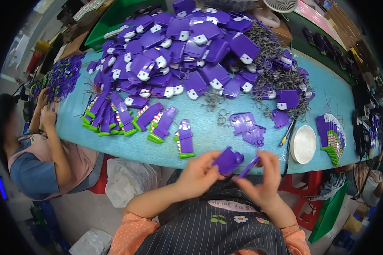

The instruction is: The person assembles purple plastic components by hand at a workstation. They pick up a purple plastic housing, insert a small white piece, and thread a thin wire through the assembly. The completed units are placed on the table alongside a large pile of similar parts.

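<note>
Near the table's front edge my left hand (198, 172) pinches a flat purple plastic piece (228, 161) with small notches along its edge. Just to its right, my right hand (264, 174) grips a second purple piece, a thin plastic plate (249, 166) seen edge-on; the two pieces are close together but apart. Beyond my hands lie loose purple plates, one of them a translucent plate (242, 122) and another a notched plate (254, 137). A purple part with a green end (185, 139) lies ahead of my left hand.
A big heap of purple parts with white corners (174, 51) covers the far table, beside tangled metal rings (270, 59). A white bowl (303, 145), a pen-like tool (287, 132) and fanned green-ended pieces (332, 138) stand right. A co-worker (47, 157) sits left.
</note>
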### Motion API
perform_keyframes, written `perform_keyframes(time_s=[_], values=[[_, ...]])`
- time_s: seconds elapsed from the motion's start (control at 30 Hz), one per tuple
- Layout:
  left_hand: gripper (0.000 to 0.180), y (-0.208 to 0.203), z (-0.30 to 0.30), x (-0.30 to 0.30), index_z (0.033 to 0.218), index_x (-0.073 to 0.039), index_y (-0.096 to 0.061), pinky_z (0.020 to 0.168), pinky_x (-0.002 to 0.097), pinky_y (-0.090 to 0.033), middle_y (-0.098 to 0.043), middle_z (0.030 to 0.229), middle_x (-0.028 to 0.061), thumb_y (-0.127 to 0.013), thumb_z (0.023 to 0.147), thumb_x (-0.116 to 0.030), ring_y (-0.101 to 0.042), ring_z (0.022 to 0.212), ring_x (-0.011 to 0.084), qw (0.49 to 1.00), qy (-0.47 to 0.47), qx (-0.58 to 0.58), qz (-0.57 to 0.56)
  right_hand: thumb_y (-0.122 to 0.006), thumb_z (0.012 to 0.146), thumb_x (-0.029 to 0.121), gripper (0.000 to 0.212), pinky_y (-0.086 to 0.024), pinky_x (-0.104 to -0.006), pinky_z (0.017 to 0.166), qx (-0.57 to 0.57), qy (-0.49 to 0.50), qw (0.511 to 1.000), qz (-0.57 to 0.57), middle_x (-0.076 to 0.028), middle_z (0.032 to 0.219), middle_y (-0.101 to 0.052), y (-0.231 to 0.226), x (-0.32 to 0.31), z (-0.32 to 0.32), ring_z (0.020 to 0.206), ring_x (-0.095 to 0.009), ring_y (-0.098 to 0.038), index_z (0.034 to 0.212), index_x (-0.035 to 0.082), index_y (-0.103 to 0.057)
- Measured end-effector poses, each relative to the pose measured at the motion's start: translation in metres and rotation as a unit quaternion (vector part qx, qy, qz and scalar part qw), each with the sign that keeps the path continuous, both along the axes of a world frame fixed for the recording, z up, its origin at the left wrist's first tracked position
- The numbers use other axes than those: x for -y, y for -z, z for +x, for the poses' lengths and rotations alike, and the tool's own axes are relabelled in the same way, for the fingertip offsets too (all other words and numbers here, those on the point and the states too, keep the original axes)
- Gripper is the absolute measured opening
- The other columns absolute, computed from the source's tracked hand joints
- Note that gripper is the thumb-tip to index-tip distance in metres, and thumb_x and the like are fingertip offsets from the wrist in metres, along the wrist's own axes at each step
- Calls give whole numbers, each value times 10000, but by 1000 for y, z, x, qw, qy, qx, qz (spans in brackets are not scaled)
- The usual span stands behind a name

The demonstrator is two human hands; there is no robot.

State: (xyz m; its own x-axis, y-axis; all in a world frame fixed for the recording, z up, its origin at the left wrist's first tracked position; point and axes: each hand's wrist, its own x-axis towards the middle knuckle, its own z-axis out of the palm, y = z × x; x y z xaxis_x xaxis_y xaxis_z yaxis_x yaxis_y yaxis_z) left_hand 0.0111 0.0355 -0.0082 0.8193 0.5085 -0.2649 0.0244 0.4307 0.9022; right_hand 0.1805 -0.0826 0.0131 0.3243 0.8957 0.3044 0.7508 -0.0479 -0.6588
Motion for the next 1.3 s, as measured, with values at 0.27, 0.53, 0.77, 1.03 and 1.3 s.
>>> perform_keyframes(time_s=[0.27,0.53,0.77,1.03,1.3], values=[[283,-14,-60,-107,1072,26,-522,660,290,-552,-649,935,161,-440,967,-223,-666,785,215,961,-255,-34,104,-807,606,306,863,-461,-359,777,85,-147,985,15,-202,1257,-436,-10,-71,-33,951,-300,-532,1305,-15,-416],[262,7,-45,-48,1102,27,-443,796,323,-525,-613,1033,169,-389,984,-201,-645,901,237,946,-288,-41,144,-744,689,189,465,-473,-382,737,122,-198,970,-69,-127,1086,-528,24,-70,-43,890,-270,-555,1070,2,-553],[211,23,-32,-9,1057,12,-457,771,266,-430,-559,969,76,-401,985,-179,-514,869,125,924,-345,-15,165,-746,670,123,425,-479,-386,727,61,-129,988,-62,-148,1041,-544,1,-42,-25,890,-310,-560,1034,-1,-564],[192,10,-17,-8,1006,-4,-468,564,259,-477,-622,915,126,-413,978,-186,-571,582,135,946,-277,-22,168,-726,672,119,431,-477,-377,645,174,-177,962,-117,-116,960,-588,17,-6,-3,794,-296,-590,1071,29,-587],[221,-3,4,4,1138,-44,-496,756,392,-534,-610,1059,148,-444,967,-173,-634,849,253,930,-198,239,-197,-645,825,37,266,-460,-252,694,-631,-172,756,12,-28,951,-572,-22,-8,-8,832,-101,-557,1064,72,-534]])
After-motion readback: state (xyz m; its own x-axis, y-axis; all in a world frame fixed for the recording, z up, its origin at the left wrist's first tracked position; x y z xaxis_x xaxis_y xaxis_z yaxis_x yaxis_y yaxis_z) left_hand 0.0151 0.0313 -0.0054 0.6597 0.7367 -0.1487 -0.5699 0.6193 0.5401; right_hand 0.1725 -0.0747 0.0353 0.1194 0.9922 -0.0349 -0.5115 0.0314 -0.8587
